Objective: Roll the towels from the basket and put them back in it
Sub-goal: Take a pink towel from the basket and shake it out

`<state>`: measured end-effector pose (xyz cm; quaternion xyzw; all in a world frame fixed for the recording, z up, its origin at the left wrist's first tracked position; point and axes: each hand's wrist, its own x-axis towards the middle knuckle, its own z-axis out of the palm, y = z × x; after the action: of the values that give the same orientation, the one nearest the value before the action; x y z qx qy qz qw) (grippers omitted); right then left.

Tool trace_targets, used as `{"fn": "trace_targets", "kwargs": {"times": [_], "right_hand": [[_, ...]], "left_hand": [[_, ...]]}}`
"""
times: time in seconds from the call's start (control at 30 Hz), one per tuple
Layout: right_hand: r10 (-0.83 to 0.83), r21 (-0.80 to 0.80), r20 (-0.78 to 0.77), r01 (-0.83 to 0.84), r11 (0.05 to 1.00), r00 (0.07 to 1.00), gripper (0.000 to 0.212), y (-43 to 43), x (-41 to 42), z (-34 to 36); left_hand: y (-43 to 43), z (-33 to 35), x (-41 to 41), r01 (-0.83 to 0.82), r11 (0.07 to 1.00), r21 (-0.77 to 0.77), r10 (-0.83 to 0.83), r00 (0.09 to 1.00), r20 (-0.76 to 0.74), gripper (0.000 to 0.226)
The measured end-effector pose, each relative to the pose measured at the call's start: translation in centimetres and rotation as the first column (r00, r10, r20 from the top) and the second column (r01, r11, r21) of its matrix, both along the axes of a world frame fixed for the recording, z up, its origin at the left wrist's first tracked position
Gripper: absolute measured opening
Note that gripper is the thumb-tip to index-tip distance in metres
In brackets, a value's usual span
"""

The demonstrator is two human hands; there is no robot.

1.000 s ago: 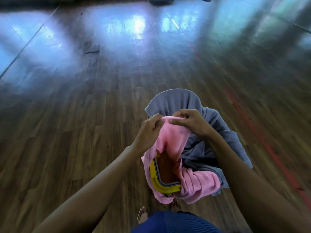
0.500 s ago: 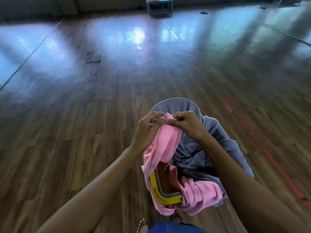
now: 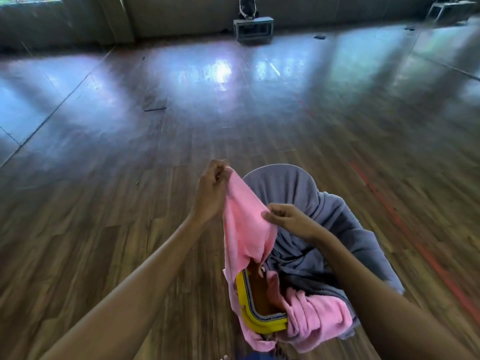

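A yellow-rimmed basket [image 3: 253, 320] stands on the floor just in front of me, mostly covered by cloth. A pink towel [image 3: 244, 219] rises out of it. My left hand [image 3: 211, 193] pinches its top corner, lifted up and to the left. My right hand [image 3: 288, 220] pinches the towel's edge lower down, on its right side. More pink cloth [image 3: 319, 315] drapes over the basket's near right rim. A grey towel [image 3: 311, 203] hangs over the basket's far side and right side, behind my right hand.
Wooden floor [image 3: 104, 229] stretches all around the basket, with a red line [image 3: 405, 229] running along the right. A grey block [image 3: 253, 29] with something on it sits by the far wall, another [image 3: 453, 9] at the far right.
My left hand has lifted the pink towel's corner up and to the left. My right hand has slid down along the edge, so the hands have moved apart. The camera has tilted up.
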<state>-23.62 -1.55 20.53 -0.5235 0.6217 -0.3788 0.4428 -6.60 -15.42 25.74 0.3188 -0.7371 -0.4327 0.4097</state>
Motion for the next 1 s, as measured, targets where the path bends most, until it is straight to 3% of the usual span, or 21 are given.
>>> {"fn": "trace_targets", "kwargs": {"times": [0.13,0.3,0.47,0.53,0.67,0.8,0.93,1.0], "right_hand": [[-0.119,-0.068,0.024,0.120,0.990,0.993,0.027,1.0,-0.7,-0.9],[-0.169,-0.275,-0.169,0.118,0.954,0.971,0.025,-2.3,-1.0,2.5],[-0.120,-0.312,-0.219,0.047,0.949,0.968,0.022,-3.8,0.0,4.1],[-0.110,-0.306,-0.259,0.027,0.952,0.960,0.030,-4.3,0.6,4.3],[-0.117,-0.278,-0.289,0.034,0.960,0.950,0.023,-4.7,1.1,4.6],[-0.061,-0.184,-0.224,0.019,0.983,0.973,0.045,-4.3,0.9,5.3],[-0.023,-0.132,-0.049,0.016,0.991,0.999,0.045,-2.9,-1.0,4.2],[-0.047,-0.150,-0.030,0.042,0.988,0.998,0.038,-2.4,-1.7,3.5]], "left_hand": [[-1.3,-0.2,1.6,-0.106,0.994,0.007,0.105,0.991,0.082,0.009],[0.1,-1.7,2.3,0.144,0.990,-0.006,-0.139,0.963,0.231,0.009],[1.1,-1.6,2.1,0.277,0.961,-0.013,-0.252,0.893,0.373,0.017],[1.6,-1.2,1.9,0.268,0.962,-0.057,-0.228,0.899,0.373,0.007],[1.6,-1.3,2.0,0.214,0.959,-0.187,-0.141,0.930,0.339,0.027],[0.9,-0.9,2.4,0.153,0.957,-0.245,-0.090,0.964,0.251,0.036],[-0.3,-0.9,3.8,0.082,0.997,0.007,-0.082,0.993,0.083,0.023],[-0.8,-1.0,4.4,0.021,0.999,0.047,-0.024,0.999,0.044,0.017]]}}
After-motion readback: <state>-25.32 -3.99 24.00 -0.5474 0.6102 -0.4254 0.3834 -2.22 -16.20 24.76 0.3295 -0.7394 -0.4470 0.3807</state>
